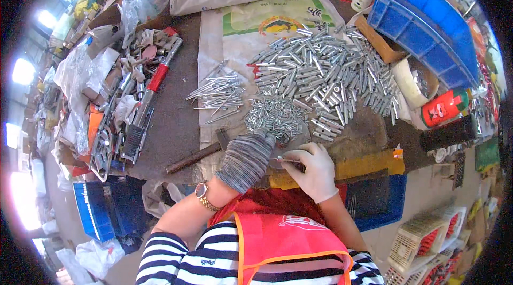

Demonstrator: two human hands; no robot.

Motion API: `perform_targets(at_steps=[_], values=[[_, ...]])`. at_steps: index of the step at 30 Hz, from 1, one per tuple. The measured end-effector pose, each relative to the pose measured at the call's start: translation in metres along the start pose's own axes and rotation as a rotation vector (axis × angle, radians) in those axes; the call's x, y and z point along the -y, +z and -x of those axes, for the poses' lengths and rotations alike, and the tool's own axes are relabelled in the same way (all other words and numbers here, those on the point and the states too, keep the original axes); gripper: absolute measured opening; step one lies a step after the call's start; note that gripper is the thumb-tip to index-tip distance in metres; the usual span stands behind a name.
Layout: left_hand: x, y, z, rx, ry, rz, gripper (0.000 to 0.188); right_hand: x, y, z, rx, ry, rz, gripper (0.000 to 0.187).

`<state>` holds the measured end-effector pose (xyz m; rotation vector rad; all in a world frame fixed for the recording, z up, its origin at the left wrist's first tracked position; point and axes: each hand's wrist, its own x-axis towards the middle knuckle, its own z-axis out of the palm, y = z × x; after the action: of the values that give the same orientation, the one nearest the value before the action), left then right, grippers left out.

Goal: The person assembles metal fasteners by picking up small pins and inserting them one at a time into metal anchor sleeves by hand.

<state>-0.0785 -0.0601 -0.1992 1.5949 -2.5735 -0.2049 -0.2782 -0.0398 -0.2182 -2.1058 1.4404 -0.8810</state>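
My left hand (248,160), in a grey striped knitted glove, reaches to the near edge of a pile of small metal pins (275,115). Its fingertips are turned down and hidden, so what they hold does not show. Just right of it, my right hand (311,171) in a white glove is closed in a pinch on a small metal piece (280,160), mostly covered by the fingers. Beyond the pins spreads a large heap of short silvery metal tubes (326,68). Long thin metal rods (219,94) lie in a loose bunch to the left.
A hammer (195,156) lies left of my left hand. Tools with a red-handled bar (157,77) and plastic bags crowd the left side. On the right stand a blue bin (422,33), a tape roll (414,82) and a red-green can (444,107). A printed sack (214,39) underlies the parts.
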Motion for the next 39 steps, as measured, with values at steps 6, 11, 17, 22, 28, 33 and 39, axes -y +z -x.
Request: perform_targets(at_steps=[6, 11, 17, 22, 28, 33, 39], values=[[0.001, 0.009, 0.009, -0.256, -0.109, 0.448, 0.014, 0.001, 0.0, 0.0, -0.025, -0.015, -0.033, 0.016], [0.001, -0.01, 0.015, -0.082, -0.497, 1.264, 0.014, -0.001, 0.002, 0.0, -0.024, -0.003, -0.047, 0.015], [0.006, -0.015, 0.027, 0.076, -0.576, 1.739, 0.027, -0.002, 0.001, 0.001, -0.034, -0.037, -0.013, 0.016], [0.002, -0.012, 0.029, 0.028, -0.558, 1.572, 0.024, -0.001, 0.001, 0.002, -0.028, -0.02, -0.023, 0.016], [-0.009, 0.003, 0.029, -0.25, -0.317, 0.935, 0.017, -0.002, 0.0, 0.002, -0.03, -0.055, -0.001, 0.016], [-0.016, 0.004, 0.026, -0.408, -0.083, 0.352, 0.022, -0.006, 0.002, 0.003, -0.041, -0.065, -0.003, 0.016], [-0.013, 0.013, 0.025, -0.366, -0.076, 0.275, 0.021, -0.001, 0.001, 0.002, -0.02, -0.023, 0.001, 0.016]])
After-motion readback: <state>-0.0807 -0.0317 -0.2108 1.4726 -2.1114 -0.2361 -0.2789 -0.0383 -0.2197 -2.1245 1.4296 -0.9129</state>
